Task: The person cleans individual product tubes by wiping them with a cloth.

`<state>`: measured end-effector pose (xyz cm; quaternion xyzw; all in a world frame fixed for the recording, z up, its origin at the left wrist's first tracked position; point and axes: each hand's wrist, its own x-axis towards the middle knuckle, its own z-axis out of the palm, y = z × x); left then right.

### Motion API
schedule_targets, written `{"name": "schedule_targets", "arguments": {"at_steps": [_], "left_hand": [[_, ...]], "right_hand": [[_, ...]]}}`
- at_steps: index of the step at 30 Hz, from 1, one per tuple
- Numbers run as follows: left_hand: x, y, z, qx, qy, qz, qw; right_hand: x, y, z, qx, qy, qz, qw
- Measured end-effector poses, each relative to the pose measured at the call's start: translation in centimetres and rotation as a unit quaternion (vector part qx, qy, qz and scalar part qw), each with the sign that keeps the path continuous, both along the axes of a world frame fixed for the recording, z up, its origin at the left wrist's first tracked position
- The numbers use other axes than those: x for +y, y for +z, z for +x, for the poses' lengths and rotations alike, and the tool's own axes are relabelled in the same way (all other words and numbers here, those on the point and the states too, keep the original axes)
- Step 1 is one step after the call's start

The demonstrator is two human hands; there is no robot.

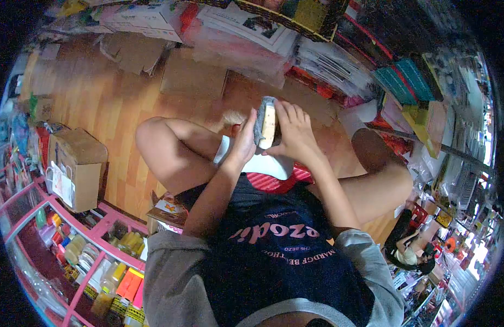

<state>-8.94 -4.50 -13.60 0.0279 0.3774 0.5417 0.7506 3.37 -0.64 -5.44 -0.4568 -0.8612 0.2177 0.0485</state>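
Between my palms, above my lap, is a small block-like object (269,126) with a pale yellow face, a few small dark marks and a grey edge. I cannot make out its kind. My left hand (243,143) presses flat along its grey side, thumb pointing up. The fingers of my right hand (295,131) curve over its top and right side, and that thumb reaches its lower end. Just beneath the hands, a smooth white piece (271,165) lies over something red with a ribbed look (276,182) on my lap.
I sit cross-legged on a wooden floor (121,158). A cardboard box (83,163) stands at the left, near a pink-framed case (99,245) of coloured goods. Stacked papers (331,65) and packages line the far side. Another person (412,250) is at the lower right.
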Motion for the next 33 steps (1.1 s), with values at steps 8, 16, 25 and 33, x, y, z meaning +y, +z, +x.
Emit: {"name": "schedule_targets", "arguments": {"at_steps": [8, 16, 25, 33], "left_hand": [[-0.2, 1.6, 0.5, -0.017, -0.018, 0.023, 0.999], [-0.1, 1.3, 0.1, 0.014, 0.013, 0.058, 0.998], [-0.5, 0.3, 0.5, 0.063, -0.031, 0.070, 0.995], [-0.4, -0.3, 0.5, 0.033, -0.003, 0.057, 0.998]], "right_hand": [[1.9, 1.1, 1.1, 0.021, -0.088, -0.008, 0.996], [-0.5, -0.1, -0.5, -0.011, -0.058, 0.027, 0.998], [2.1, 0.5, 1.4, 0.002, -0.097, -0.018, 0.995], [5.0, 2.3, 3.9, 0.165, -0.171, -0.124, 0.963]]}}
